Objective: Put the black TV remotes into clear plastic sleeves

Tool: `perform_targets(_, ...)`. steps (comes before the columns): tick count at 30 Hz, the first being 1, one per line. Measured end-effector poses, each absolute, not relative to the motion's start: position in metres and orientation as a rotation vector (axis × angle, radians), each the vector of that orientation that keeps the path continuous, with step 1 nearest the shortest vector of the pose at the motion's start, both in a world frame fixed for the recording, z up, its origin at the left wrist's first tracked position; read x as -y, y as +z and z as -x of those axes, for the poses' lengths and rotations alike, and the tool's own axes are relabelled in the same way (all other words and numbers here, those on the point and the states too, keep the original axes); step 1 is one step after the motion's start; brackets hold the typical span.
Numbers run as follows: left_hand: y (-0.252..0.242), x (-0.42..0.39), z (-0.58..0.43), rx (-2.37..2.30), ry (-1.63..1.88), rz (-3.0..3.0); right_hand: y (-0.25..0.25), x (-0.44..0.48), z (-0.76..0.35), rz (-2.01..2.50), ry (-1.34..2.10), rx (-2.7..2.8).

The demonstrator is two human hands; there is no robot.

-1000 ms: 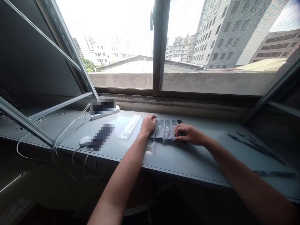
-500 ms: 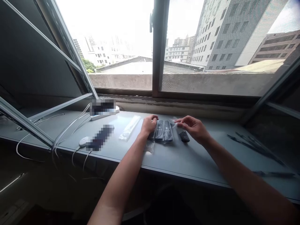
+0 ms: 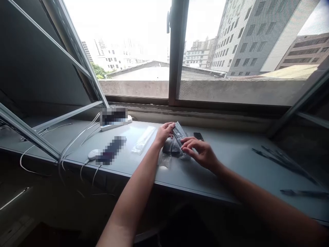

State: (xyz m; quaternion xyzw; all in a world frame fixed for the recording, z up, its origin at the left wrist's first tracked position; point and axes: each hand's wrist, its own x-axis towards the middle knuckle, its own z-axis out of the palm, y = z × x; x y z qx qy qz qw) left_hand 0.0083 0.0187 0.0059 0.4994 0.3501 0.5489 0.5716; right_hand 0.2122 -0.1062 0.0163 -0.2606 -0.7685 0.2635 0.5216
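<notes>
A dark remote control in a clear plastic bag (image 3: 179, 129) is tilted up off the desk. My left hand (image 3: 164, 133) grips its upper end between thumb and fingers. At its lower end my right hand (image 3: 202, 152) pinches with thumb and fingertips, partly covering it. Beneath lie more bagged dark remote controls (image 3: 171, 147), their plastic crumpled toward the desk's front. Just behind my right hand, a loose black remote control (image 3: 198, 136) rests on the desk, its near part hidden by the fingers.
Left of my hands lies a flat clear plastic packet (image 3: 143, 140). Further left are a blurred-out dark device (image 3: 111, 151), a round white charger (image 3: 93, 154) and a white power strip (image 3: 113, 127) with cables. Black straps or cables (image 3: 282, 164) lie right. A metal frame (image 3: 84, 68) slants over the left side.
A bagged remote control has been raised and tilted off the others. My right hand has moved left and down onto it. The loose remote control now lies farther back.
</notes>
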Motion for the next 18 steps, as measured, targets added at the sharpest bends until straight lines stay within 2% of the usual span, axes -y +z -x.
perform_targets(4,0.0059,-0.0183,-0.0077,-0.869,1.301,-1.149,0.0088,0.1005,-0.209,0.735,0.801,1.584)
perform_targets(14,0.0042,-0.0217,-0.004,-0.963,1.42,-1.138,0.0111,0.0968,-0.2101,0.904,1.657,1.152)
perform_targets(18,0.0036,-0.0215,-0.0027,-0.907,1.328,-1.111,0.0133,0.0991,-0.211,0.913,1.878,1.033)
